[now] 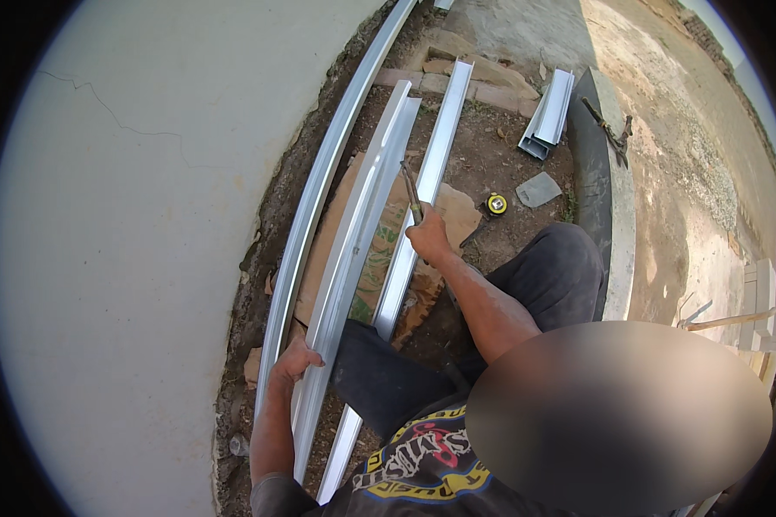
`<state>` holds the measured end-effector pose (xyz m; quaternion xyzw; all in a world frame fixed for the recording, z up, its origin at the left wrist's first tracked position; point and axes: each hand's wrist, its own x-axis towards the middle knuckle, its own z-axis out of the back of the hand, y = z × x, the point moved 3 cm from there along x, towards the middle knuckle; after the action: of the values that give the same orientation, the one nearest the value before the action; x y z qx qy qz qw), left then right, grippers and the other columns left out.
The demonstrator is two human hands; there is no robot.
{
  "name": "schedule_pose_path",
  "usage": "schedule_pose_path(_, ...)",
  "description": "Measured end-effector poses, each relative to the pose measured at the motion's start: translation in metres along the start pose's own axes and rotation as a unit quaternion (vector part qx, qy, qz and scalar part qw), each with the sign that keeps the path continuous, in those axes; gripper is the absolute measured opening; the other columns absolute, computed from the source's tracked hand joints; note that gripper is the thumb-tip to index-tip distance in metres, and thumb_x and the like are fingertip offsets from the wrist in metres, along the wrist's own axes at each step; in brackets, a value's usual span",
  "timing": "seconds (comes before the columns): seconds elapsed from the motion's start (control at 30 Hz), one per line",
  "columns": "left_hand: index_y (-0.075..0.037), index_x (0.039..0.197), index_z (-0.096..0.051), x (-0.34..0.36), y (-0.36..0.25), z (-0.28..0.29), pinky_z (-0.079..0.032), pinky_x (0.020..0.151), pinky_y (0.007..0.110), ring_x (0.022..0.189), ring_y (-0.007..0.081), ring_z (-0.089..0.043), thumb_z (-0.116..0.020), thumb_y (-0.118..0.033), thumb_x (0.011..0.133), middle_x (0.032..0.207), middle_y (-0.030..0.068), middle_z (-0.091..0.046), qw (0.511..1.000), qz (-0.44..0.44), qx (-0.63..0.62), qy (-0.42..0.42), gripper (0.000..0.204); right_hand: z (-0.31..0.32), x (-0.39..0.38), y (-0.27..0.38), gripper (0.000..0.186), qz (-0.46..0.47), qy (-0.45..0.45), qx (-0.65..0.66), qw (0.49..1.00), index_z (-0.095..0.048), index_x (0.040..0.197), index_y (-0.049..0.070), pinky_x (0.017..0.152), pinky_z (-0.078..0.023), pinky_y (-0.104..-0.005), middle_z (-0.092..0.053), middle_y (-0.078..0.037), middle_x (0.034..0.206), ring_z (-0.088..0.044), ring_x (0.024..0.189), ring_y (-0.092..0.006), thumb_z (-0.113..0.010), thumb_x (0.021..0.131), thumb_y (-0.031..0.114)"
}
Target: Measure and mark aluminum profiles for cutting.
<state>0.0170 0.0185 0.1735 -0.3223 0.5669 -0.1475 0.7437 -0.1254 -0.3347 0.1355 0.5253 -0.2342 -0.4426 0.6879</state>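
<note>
Silver metal channel [341, 267] runs lengthwise between a pale wall [147, 215] and a seated worker's dark-trousered legs [547, 267], in the head camera's view of an outdoor job over bare soil. The left hand [295, 360] grips the channel's near stretch, fingers closed on its edge; the right hand [428, 234] is wrapped around a plier-like tool [411, 187], its tip at or just beside the channel's right edge, toward the far end. Whether the tip bites the metal — or merely sits alongside — cannot be told from this angle. A longer rail [329, 172] follows the wall side, while a second channel [445, 142] crosses a brown sheet [457, 211] on the other. Short metal pieces [553, 108] and a yellow-and-black tape measure [496, 204] lie farther right, near a low curb [616, 224].

The step in hand looks like trimming or bending the channel's edge, judging by the tool's position. The next move would seem to call for a steady left-hand hold, the tip squared to the edge and a firm squeeze — thin metal could twist if the support slips, and its edges may be sharp on bare skin.
</note>
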Motion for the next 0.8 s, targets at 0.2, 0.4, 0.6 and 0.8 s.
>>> schedule_pose_path(0.2,0.009,0.103,-0.064,0.014,0.031,0.006,-0.048,0.071,0.034,0.075,0.0210,-0.060,-0.069,-0.013,0.058,0.085,0.0118,-0.064,0.998,0.034,0.046,-0.033,0.050,-0.001,0.003,0.012,0.076,-0.055,0.041,-0.205,0.976,-0.028,0.149,0.000,0.088,-0.047,-0.0523,-0.064,-0.033,0.100,-0.060,0.097,-0.0493,-0.053,0.078,0.005)
schedule_pose_path(0.4,0.007,0.115,-0.061,0.020,0.053,-0.002,-0.049,0.080,0.036,0.087,0.0276,-0.065,-0.068,-0.020,0.062,0.097,0.0202,-0.067,0.982,0.011,0.169,-0.089,0.060,-0.021,-0.021,0.030,0.083,-0.088,0.130,-0.150,0.976,-0.012,0.155,0.005,0.095,-0.045,-0.0509,-0.060,-0.035,0.111,-0.058,0.106,-0.0488,-0.051,0.081,0.006)
schedule_pose_path(0.6,0.009,0.108,-0.063,-0.004,0.012,-0.021,-0.051,0.076,0.039,0.085,0.0272,-0.066,-0.069,-0.017,0.064,0.093,0.0207,-0.068,0.980,0.002,0.160,-0.118,0.052,-0.024,-0.035,0.032,0.084,-0.113,0.135,-0.121,0.977,-0.013,0.155,0.008,0.097,-0.043,-0.0497,-0.060,-0.035,0.114,-0.057,0.109,-0.0478,-0.051,0.081,0.006)
schedule_pose_path(0.8,0.009,0.114,-0.059,-0.007,0.007,-0.026,-0.050,0.080,0.038,0.090,0.0283,-0.066,-0.068,-0.015,0.065,0.097,0.0214,-0.067,0.978,0.009,0.167,-0.125,0.056,-0.029,-0.035,0.022,0.082,-0.136,0.140,-0.099,0.976,-0.012,0.156,0.013,0.101,-0.042,-0.0507,-0.053,-0.037,0.119,-0.054,0.114,-0.0505,-0.051,0.083,0.008)
